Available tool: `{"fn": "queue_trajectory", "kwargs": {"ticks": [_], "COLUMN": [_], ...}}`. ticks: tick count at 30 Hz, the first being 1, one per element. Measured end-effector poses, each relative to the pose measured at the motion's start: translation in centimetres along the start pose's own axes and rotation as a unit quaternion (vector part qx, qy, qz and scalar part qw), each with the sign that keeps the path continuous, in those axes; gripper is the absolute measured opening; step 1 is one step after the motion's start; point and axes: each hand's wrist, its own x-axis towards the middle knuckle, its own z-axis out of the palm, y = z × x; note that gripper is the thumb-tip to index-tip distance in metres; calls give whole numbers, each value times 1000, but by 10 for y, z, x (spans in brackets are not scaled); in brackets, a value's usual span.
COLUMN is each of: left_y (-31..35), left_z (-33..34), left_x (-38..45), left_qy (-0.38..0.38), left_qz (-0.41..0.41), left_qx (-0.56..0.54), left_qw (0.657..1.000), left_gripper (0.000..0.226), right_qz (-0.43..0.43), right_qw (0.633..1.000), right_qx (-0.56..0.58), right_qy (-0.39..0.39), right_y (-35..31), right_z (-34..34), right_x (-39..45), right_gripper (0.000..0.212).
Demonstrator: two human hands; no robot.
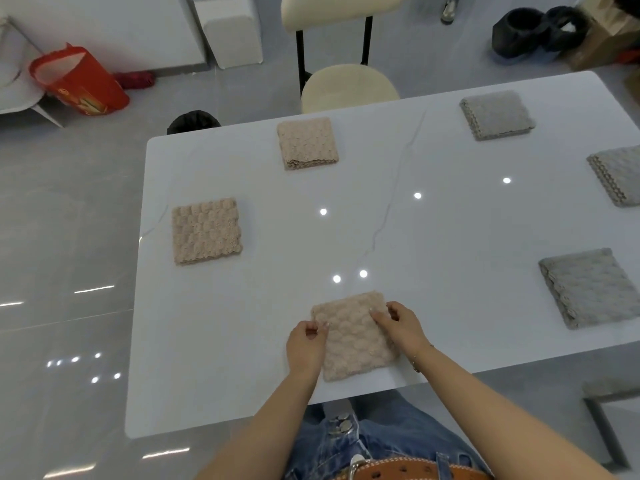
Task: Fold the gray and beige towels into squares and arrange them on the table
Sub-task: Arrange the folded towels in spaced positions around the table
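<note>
White table (433, 237) bearing five folded squares, beige at left, gray at right. Sixth beige towel (353, 337) at near edge, nearly square, skewed. Left hand (306, 344) pinching left edge; right hand (398, 323) gripping far right corner. Equally near.

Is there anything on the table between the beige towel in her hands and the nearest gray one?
Nothing: in the head view, only bare white table separates the held beige towel from the near gray towel.
</note>
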Motion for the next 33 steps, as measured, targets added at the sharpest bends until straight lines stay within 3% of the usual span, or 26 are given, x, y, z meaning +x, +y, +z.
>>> {"fn": "queue_trajectory", "kwargs": {"ticks": [7,13,18,21,24,29,33], "left_y": [-5,-2,-2,0,-4,-31,-38], "left_z": [-2,-4,-8,-12,-20,-33,-28], "left_x": [-1,-1,2,-1,-10,-20,-31], "left_qy": [-6,2,10,13,20,-20,-53], "left_qz": [-42,-42,-51,-47,-47,-71,-102], "left_qx": [-98,-116,-140,-155,-147,-85,-128], "left_qw": [994,992,989,987,988,994,985], "left_gripper": [15,17,19,22,29,32,25], "right_qz": [5,9,41,33,37,53,46], "right_qw": [999,997,994,990,991,995,996], "right_qx": [-36,-43,103,134,121,83,64], "right_qy": [39,64,17,27,49,20,31], "right_y": [5,4,6,12,24,39,38], "right_z": [7,10,5,4,0,-3,2], "right_x": [5,4,-8,-20,-30,-37,-36], "right_gripper": [33,30,30,29,28,31,27]}}
